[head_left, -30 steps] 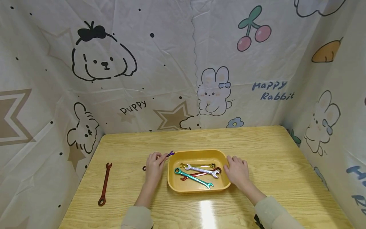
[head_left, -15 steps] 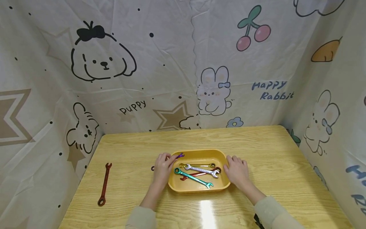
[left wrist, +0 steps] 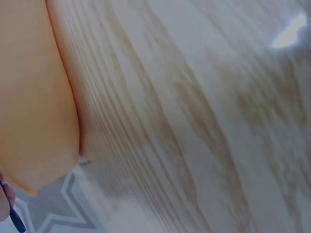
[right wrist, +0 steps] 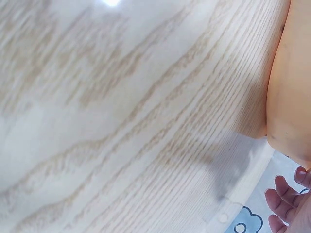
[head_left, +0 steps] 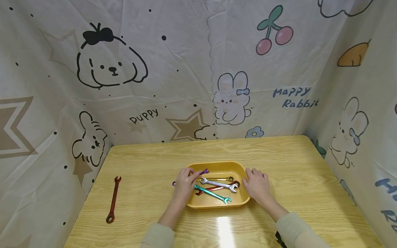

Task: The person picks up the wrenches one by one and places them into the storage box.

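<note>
My left hand (head_left: 185,182) pinches a purple combination wrench (head_left: 204,171) over the left rim of the yellow tray (head_left: 217,207). Its open end points into the tray; the ring end sticks out left behind the hand, and the shaft is partly hidden by fingers. Inside lie a gold wrench (head_left: 218,179), a silver wrench (head_left: 218,184), a red wrench (head_left: 211,189) and a teal wrench (head_left: 214,195), overlapping. At the opposite end my right hand (head_left: 256,184) holds the rim between thumb and forefinger. Its other fingers (right wrist: 281,204) hang loosely curled beside the wall in the right wrist view.
A dark red wrench (head_left: 113,199) lies alone on the wooden table (head_left: 145,206) at the left. Patterned cloth (head_left: 186,69) hangs behind the table and along both sides. Tray walls flank the outer edge of each wrist view.
My left hand has moved right with the purple wrench, from beside the tray to over its left rim. The right hand, the tray and the other wrenches have stayed put.
</note>
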`<act>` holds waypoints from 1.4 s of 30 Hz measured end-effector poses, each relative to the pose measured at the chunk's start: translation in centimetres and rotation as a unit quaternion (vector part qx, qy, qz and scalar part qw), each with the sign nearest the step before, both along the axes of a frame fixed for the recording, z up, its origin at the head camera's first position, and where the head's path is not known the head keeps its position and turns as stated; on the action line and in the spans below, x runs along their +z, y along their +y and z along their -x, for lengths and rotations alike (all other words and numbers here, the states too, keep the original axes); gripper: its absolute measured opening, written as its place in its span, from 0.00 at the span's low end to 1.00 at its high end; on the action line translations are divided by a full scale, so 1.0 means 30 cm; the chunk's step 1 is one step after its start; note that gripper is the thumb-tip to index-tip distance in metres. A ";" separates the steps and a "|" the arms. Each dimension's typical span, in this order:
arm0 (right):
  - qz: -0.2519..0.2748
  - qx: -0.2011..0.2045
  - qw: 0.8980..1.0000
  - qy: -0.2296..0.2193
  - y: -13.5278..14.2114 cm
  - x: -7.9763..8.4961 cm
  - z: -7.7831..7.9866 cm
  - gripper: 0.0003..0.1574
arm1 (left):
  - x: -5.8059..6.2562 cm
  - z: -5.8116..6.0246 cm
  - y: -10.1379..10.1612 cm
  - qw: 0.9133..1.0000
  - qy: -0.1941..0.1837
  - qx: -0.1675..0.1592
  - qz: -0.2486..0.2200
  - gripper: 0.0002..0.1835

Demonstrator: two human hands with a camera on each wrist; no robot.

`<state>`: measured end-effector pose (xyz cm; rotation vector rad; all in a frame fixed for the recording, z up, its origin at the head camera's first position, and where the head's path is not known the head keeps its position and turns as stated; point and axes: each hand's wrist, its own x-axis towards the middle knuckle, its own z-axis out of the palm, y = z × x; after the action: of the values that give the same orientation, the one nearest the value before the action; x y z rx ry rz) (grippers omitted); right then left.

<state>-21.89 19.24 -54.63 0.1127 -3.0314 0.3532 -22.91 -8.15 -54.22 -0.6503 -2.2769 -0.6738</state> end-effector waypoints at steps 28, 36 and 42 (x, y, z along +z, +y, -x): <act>0.000 -0.003 1.000 -0.012 -0.001 -0.001 -0.001 0.26 | -0.028 -0.024 0.099 0.997 0.007 -0.050 0.054 0.07; 0.000 -0.001 1.000 -0.004 0.000 -0.002 -0.002 0.25 | -0.026 -0.033 0.111 0.992 -0.024 -0.055 0.112 0.07; 0.000 0.001 1.000 0.000 0.001 -0.001 -0.002 0.25 | -0.025 -0.034 0.118 0.987 -0.042 -0.063 0.142 0.07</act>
<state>-21.84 19.27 -54.66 0.1156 -3.0320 0.3546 -21.88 -4.61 -54.96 -0.9229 -2.4497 -0.4432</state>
